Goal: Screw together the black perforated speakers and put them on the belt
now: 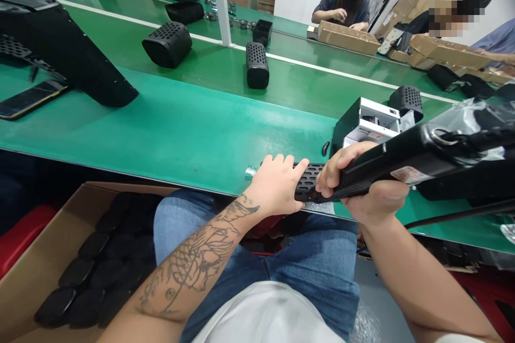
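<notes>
My left hand (pixel 277 185) is closed over a black perforated casing (pixel 309 182) at the near edge of the green bench (pixel 193 128). My right hand (pixel 362 187) grips the handle of a black power screwdriver (pixel 406 163) whose body runs off to the right; its tip meets the casing and is hidden by my fingers. A small silver part (pixel 250 173) sits just left of my left hand.
A cardboard box (pixel 40 257) of several black casings stands by my left knee. More black perforated casings (pixel 168 44) (pixel 257 64) lie on the belt, with a white-and-black device (pixel 368 123) ahead and a phone (pixel 28 99) at left. Other people work across the line.
</notes>
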The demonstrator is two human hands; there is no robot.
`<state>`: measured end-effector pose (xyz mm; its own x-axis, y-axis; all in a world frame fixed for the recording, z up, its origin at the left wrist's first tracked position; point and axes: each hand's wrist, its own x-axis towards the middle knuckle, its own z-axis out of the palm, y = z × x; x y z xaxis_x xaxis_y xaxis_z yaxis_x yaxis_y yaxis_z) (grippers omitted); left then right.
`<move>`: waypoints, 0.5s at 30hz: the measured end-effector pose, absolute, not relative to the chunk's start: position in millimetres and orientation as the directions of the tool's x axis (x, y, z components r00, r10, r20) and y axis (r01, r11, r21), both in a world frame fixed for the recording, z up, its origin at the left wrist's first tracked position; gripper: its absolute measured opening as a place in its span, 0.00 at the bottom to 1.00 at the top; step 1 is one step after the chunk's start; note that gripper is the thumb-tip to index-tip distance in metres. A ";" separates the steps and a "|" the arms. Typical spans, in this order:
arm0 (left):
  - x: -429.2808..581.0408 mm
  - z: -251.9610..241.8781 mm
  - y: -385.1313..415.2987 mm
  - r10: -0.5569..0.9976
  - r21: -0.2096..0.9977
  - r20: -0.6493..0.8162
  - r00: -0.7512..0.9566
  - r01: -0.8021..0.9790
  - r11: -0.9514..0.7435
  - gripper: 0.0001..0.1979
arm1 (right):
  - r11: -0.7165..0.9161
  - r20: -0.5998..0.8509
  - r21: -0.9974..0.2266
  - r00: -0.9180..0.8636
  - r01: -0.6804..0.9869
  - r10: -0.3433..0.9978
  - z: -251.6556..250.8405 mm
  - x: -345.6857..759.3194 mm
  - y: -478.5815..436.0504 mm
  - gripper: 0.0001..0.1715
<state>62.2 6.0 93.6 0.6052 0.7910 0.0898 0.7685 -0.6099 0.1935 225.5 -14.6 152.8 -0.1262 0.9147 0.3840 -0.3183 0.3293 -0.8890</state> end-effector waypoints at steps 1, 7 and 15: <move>62.2 93.9 5.9 0.791 0.194 0.090 0.605 0.768 -0.610 0.45 | 0.329 0.385 -0.890 -0.133 -0.317 0.913 152.3 225.8 -14.3 0.32; 61.6 94.1 6.0 0.786 0.182 0.079 0.614 0.766 -0.616 0.46 | 0.332 0.388 -0.882 -0.114 -0.334 0.915 147.7 223.2 -17.5 0.30; 65.1 91.6 7.5 0.787 0.177 0.076 0.612 0.768 -0.615 0.51 | 0.572 0.548 -0.812 0.184 -0.120 0.816 183.3 274.0 8.2 0.30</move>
